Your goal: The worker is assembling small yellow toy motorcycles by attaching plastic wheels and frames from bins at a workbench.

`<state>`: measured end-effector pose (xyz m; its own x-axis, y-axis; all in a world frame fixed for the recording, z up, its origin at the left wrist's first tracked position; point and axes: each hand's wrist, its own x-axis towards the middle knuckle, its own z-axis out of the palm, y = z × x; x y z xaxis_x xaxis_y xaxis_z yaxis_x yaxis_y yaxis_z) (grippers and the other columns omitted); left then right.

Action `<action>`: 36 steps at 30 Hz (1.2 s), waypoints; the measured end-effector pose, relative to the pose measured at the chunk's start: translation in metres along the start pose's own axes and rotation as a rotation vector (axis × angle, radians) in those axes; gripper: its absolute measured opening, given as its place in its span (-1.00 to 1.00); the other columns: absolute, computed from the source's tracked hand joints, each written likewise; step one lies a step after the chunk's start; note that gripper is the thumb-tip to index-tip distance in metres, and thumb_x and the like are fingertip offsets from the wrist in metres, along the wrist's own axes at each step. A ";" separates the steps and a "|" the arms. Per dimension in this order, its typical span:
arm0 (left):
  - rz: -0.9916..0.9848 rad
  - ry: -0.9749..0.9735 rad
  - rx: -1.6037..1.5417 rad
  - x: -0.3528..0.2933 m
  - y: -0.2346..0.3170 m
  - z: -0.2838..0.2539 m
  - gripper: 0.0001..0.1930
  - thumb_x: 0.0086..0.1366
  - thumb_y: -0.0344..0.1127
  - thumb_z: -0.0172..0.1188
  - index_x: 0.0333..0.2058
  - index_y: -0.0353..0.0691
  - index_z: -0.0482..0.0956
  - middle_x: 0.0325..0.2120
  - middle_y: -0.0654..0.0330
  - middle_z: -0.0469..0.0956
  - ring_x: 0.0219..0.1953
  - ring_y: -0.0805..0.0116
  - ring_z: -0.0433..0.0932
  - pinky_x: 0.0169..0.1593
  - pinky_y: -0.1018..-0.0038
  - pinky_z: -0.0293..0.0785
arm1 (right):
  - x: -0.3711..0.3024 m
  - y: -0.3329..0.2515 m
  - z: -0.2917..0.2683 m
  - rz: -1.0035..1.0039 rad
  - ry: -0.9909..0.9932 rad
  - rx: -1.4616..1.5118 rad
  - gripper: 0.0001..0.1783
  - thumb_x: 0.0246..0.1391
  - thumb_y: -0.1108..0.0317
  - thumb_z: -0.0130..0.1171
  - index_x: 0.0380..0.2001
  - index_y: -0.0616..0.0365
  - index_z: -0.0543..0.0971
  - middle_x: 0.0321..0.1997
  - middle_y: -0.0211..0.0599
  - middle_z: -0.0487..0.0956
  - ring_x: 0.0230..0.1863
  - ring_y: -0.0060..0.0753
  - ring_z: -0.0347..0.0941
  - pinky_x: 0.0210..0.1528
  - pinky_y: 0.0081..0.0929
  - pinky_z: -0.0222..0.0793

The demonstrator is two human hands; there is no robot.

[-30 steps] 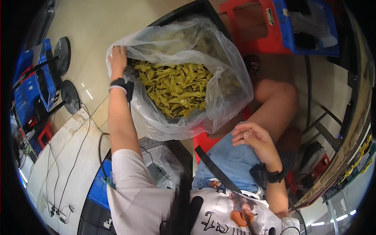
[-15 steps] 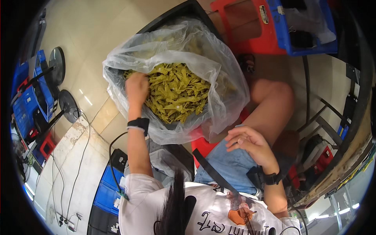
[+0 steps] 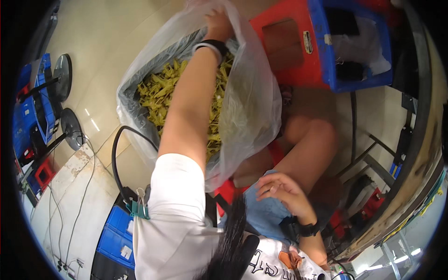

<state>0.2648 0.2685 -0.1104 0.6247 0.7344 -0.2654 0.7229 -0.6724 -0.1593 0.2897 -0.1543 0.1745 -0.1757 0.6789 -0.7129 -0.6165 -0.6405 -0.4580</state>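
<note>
A clear plastic bag [image 3: 247, 112] lines a dark container and holds a heap of yellow-green, branched small pieces [image 3: 161, 91]. Reaching across that heap, my left arm ends with my left hand [image 3: 218, 24] at the bag's far edge. The left fingers are closed on the plastic, partly hidden by its folds. My right hand [image 3: 284, 193] rests above my denim-covered lap, its fingers loosely bent and apart, holding nothing. Part of the heap lies hidden under my left forearm.
On the right stand a red stool [image 3: 291, 42] and a blue crate [image 3: 329, 56] with dark and whitish things inside. Blue bins [image 3: 114, 238] sit at lower left. A black cable [image 3: 114, 154] loops beside my left sleeve. A table edge [image 3: 420, 163] curves along the right.
My left hand has gone from the heap's left side to the bag's far edge, and the plastic there stands higher. My right hand stays loosely open over my lap.
</note>
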 end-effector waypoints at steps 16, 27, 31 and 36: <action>0.311 -0.473 0.113 -0.142 0.226 -0.063 -0.47 0.28 -0.03 -0.05 0.16 -0.15 0.39 0.12 -0.01 0.36 0.19 -0.05 0.27 0.18 -0.12 0.13 | 0.003 -0.004 0.004 0.016 -0.006 0.056 -0.68 0.24 0.45 -0.06 0.04 0.33 0.38 -0.01 -0.05 0.47 -0.01 -0.23 0.46 0.03 -0.25 0.42; 0.674 -0.331 -0.259 -0.296 0.260 -0.039 -0.53 0.16 -0.18 0.09 0.04 -0.24 0.51 0.17 0.04 0.34 0.18 0.05 0.31 0.28 0.03 -0.01 | -0.022 0.006 -0.006 -0.063 0.030 0.028 -0.65 0.24 0.39 -0.06 0.05 0.31 0.35 -0.03 -0.05 0.47 -0.02 -0.21 0.45 0.02 -0.18 0.43; 0.682 -0.063 -0.691 -0.317 0.249 -0.012 -0.64 0.05 -0.29 0.12 -0.14 -0.20 0.58 -0.05 0.08 0.46 -0.01 0.11 0.41 0.15 0.22 0.21 | -0.032 0.003 -0.007 -0.094 0.042 0.093 -0.64 0.23 0.38 -0.06 0.05 0.30 0.35 -0.04 -0.04 0.47 -0.03 -0.20 0.45 0.01 -0.18 0.44; 0.113 0.509 -0.605 -0.330 0.186 -0.030 -0.69 0.04 -0.38 0.09 -0.17 -0.14 0.55 -0.23 0.15 0.48 -0.12 0.17 0.44 0.07 0.27 0.30 | -0.032 0.007 -0.009 -0.124 -0.008 0.083 -0.64 0.24 0.38 -0.08 0.06 0.30 0.34 -0.03 -0.05 0.47 -0.01 -0.21 0.45 0.01 -0.19 0.44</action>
<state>0.2019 -0.0964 -0.0234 0.6563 0.7149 0.2411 0.5906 -0.6857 0.4254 0.2986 -0.1839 0.1895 -0.1003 0.7539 -0.6493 -0.6950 -0.5200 -0.4965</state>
